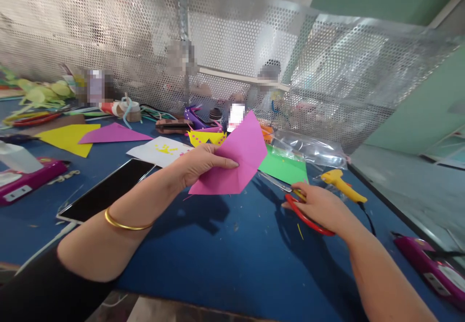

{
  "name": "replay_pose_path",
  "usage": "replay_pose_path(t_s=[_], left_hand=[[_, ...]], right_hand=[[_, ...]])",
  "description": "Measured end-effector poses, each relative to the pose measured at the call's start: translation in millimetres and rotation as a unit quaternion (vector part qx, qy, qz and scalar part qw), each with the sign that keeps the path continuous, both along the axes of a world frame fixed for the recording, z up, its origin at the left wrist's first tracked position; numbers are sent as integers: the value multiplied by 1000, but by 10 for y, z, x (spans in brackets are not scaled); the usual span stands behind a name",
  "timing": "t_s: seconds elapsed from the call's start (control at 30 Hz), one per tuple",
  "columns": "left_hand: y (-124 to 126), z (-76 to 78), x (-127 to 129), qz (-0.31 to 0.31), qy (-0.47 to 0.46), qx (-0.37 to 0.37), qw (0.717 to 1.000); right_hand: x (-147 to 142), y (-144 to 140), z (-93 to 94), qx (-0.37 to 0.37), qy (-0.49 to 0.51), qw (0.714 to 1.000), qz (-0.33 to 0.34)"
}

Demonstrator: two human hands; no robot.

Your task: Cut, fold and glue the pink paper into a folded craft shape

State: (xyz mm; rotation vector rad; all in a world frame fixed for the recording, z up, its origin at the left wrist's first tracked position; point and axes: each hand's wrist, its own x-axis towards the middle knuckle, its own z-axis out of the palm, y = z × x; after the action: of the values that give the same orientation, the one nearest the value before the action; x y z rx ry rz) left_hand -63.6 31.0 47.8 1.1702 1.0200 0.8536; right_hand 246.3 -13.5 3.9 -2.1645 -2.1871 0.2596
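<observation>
My left hand (207, 162) pinches a folded pink sheet of paper (249, 155) between thumb and fingers, raised above the blue table. Over on the right, my right hand (319, 206) grips scissors (308, 219) with red handles. Their metal blades point left, toward the pink sheet but apart from it. Beneath and beyond the blades lies a green sheet (285, 164). A yellow piece with pink dots (207, 138) sits just behind my left hand, close to a white sheet (165, 151) with small yellow bits on it.
A tablet (109, 189) lies left of centre. Yellow paper (69, 137) and another pink sheet (114, 133) are farther back. At right are a yellow glue gun (343, 185) and a purple power strip (432, 268); another power strip (32, 181) is at left. A perforated metal screen (232, 36) stands behind the table.
</observation>
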Motion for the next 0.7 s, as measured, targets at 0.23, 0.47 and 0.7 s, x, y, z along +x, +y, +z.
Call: replay_pose_path(t_s=[0.23,0.47,0.7], left_hand=[[-33,-48,54,-21,-7,-19,1000],[-138,-89,167,-37,4,-25,999],[-267,-195,322,-48,27,9,998]], right_hand=[[-103,-39,-75,25,-17,999,31],[-172,-61,18,73,181,980,47],[-601,-198,-46,29,512,857,46]])
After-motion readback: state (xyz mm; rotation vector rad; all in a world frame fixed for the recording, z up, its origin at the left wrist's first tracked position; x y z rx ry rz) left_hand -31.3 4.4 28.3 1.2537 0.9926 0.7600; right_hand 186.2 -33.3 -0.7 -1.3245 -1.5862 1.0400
